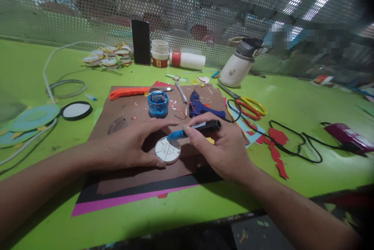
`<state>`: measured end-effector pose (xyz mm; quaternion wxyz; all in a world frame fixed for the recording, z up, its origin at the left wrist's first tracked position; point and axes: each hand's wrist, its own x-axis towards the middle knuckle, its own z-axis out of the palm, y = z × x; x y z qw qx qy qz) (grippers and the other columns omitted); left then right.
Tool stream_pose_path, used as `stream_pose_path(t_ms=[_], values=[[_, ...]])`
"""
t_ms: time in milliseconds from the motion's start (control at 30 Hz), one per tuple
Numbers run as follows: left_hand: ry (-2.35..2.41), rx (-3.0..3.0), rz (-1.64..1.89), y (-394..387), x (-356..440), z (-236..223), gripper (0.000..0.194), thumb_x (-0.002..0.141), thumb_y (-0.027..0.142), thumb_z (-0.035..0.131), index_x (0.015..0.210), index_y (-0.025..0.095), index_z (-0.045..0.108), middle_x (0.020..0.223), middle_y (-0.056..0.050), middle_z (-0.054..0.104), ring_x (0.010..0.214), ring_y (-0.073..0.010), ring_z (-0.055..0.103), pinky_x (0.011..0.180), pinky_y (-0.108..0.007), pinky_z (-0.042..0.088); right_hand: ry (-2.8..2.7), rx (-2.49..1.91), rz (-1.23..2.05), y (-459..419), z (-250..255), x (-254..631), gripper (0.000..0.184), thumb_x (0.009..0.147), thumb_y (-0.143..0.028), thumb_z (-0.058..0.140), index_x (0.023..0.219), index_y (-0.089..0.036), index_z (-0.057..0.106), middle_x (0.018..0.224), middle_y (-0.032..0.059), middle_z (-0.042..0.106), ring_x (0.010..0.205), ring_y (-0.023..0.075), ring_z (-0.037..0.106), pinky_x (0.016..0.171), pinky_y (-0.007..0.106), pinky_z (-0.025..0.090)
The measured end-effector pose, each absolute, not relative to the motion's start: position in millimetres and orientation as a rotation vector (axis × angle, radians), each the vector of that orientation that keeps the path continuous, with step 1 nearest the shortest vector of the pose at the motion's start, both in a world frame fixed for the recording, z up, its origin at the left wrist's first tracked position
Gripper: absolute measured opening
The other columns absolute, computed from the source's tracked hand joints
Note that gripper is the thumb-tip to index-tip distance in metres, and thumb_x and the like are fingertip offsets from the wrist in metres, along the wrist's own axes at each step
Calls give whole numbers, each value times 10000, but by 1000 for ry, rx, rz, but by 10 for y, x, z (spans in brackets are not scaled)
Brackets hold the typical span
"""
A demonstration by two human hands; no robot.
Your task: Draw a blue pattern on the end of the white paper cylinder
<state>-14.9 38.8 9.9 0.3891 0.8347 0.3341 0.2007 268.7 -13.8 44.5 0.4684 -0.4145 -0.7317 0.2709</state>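
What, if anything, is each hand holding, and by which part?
Right hand: the marker, where blue meets black. Left hand: thumb on the white disc at its near edge; firm grip unclear.

Your one head cam looks forward and down over the green table [306,102]; your left hand [128,143] and right hand [220,148] sit close, mid-frame, forearms [52,178] toward lower corners, perforated screen [175,8] farther off up top.
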Motion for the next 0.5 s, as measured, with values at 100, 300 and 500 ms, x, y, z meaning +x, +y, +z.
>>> stream_pose_path(t_ms=[100, 300, 500], values=[[850, 2129, 509, 389, -174, 103, 997, 955, 704, 1084, 1854, 442, 745, 1839, -89, 825, 1650, -497, 784, 1463, -651, 610, -1808, -1026, 652, -140, 455, 2688, 170, 1083, -323, 897, 950, -277, 801, 877, 9, 910, 788, 208, 838, 790, 316, 699], [802, 2103, 450, 397, -225, 160, 1022, 1005, 632, 1043, 1930, 423, 665, 1838, -109, 828, 1652, -470, 805, 1456, -592, 621, -1808, -983, 649, -145, 463, 2679, 157, 1083, -279, 886, 948, -265, 807, 868, 5, 909, 773, 191, 844, 771, 289, 691], [837, 2023, 461, 414, -177, 154, 1103, 972, 651, 1066, 1953, 393, 631, 1705, -123, 911, 1576, -469, 850, 1369, -576, 685, -1719, -1045, 635, -165, 454, 2663, 164, 1085, -338, 916, 966, -282, 818, 813, -7, 868, 707, 195, 790, 702, 306, 681]])
